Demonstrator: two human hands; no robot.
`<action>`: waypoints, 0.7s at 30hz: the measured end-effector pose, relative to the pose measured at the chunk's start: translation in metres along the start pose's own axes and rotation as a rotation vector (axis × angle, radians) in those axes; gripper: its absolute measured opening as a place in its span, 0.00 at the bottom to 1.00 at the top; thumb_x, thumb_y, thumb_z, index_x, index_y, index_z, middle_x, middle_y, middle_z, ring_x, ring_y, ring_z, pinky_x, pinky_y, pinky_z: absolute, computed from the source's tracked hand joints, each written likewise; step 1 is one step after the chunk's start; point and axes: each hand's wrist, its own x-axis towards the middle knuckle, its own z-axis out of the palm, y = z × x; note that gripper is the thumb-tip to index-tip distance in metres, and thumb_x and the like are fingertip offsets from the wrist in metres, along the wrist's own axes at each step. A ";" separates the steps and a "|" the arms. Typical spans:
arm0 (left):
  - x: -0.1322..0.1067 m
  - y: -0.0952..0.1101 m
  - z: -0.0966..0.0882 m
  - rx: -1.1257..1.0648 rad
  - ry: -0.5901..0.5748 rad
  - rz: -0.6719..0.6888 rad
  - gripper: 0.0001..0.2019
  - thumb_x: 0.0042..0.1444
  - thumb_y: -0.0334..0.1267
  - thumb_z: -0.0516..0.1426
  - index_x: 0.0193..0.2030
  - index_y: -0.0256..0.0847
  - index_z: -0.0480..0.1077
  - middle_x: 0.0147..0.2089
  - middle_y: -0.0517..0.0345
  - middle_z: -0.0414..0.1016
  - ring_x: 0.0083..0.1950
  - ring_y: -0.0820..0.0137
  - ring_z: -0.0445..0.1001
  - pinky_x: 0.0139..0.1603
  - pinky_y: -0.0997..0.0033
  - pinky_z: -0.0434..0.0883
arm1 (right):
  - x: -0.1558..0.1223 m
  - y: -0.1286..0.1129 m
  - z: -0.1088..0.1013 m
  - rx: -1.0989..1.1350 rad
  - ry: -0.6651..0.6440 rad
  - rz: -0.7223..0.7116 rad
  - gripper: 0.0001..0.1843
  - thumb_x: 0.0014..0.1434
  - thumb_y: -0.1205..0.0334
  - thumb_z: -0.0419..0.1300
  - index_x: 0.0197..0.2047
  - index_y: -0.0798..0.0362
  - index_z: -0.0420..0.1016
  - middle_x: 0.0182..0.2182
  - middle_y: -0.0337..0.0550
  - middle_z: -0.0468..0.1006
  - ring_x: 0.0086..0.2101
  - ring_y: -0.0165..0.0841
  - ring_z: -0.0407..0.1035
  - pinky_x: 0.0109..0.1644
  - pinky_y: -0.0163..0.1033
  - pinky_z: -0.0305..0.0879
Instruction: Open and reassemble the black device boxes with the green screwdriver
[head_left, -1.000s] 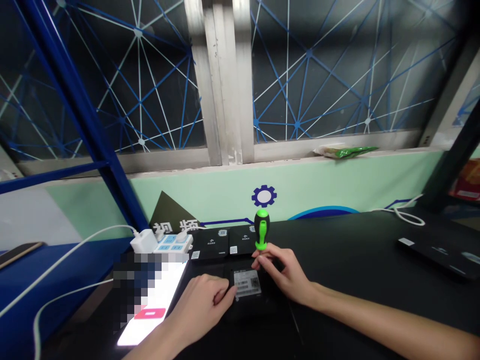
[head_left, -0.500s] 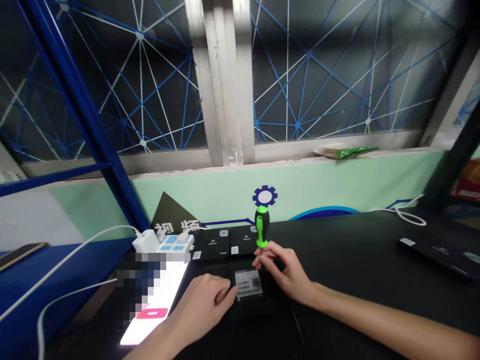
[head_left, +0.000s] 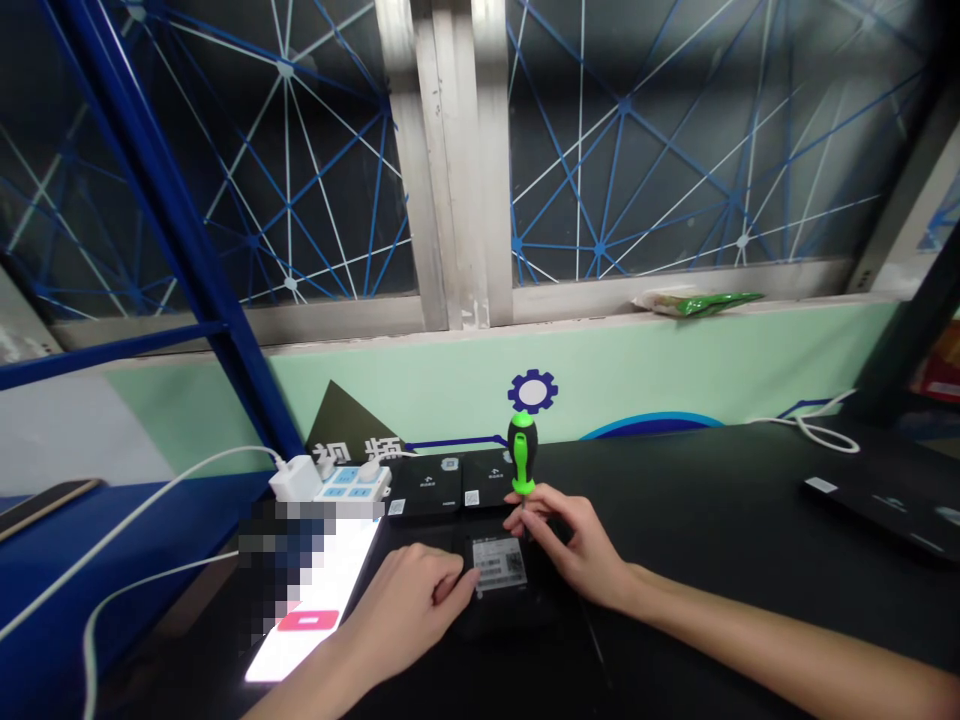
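Head view: from my remote seat I watch the right hand (head_left: 564,535) at a black device (head_left: 510,592), its grip pinching the shaft of a green-and-black screwdriver (head_left: 523,452) between thumb and fingers. The tool stands nearly upright, handle up, at the device's far right corner; its tip I cannot make out. The device lies flat on the black tabletop (head_left: 697,510), its printed label (head_left: 500,563) facing up. On its left side rests the left hand (head_left: 416,600), fingers curled and thumb beside the label; whether that grip holds anything, I cannot tell. Behind the device I see two flat black boxes, (head_left: 425,488) side by side, near a white power strip (head_left: 351,487). Left of the left hand, a lit screen (head_left: 322,585) glows.
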 end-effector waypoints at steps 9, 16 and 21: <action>0.000 0.003 -0.002 -0.001 0.001 -0.007 0.23 0.65 0.44 0.51 0.20 0.41 0.47 0.19 0.66 0.54 0.21 0.74 0.53 0.26 0.68 0.46 | 0.000 0.010 0.004 -0.005 0.118 0.063 0.12 0.62 0.52 0.63 0.35 0.52 0.72 0.26 0.39 0.76 0.25 0.30 0.69 0.31 0.34 0.69; -0.001 0.001 -0.001 0.017 -0.002 0.000 0.24 0.66 0.44 0.51 0.21 0.41 0.47 0.19 0.67 0.54 0.21 0.75 0.52 0.26 0.69 0.47 | 0.001 0.000 0.001 0.016 0.016 0.038 0.13 0.69 0.53 0.54 0.41 0.52 0.73 0.33 0.45 0.81 0.31 0.34 0.76 0.39 0.38 0.72; -0.001 0.001 -0.001 0.032 -0.005 -0.004 0.24 0.66 0.44 0.51 0.21 0.41 0.48 0.19 0.67 0.54 0.21 0.75 0.52 0.26 0.69 0.47 | -0.001 0.003 0.001 0.020 0.008 0.028 0.09 0.69 0.57 0.55 0.45 0.53 0.72 0.31 0.44 0.81 0.30 0.34 0.75 0.39 0.38 0.71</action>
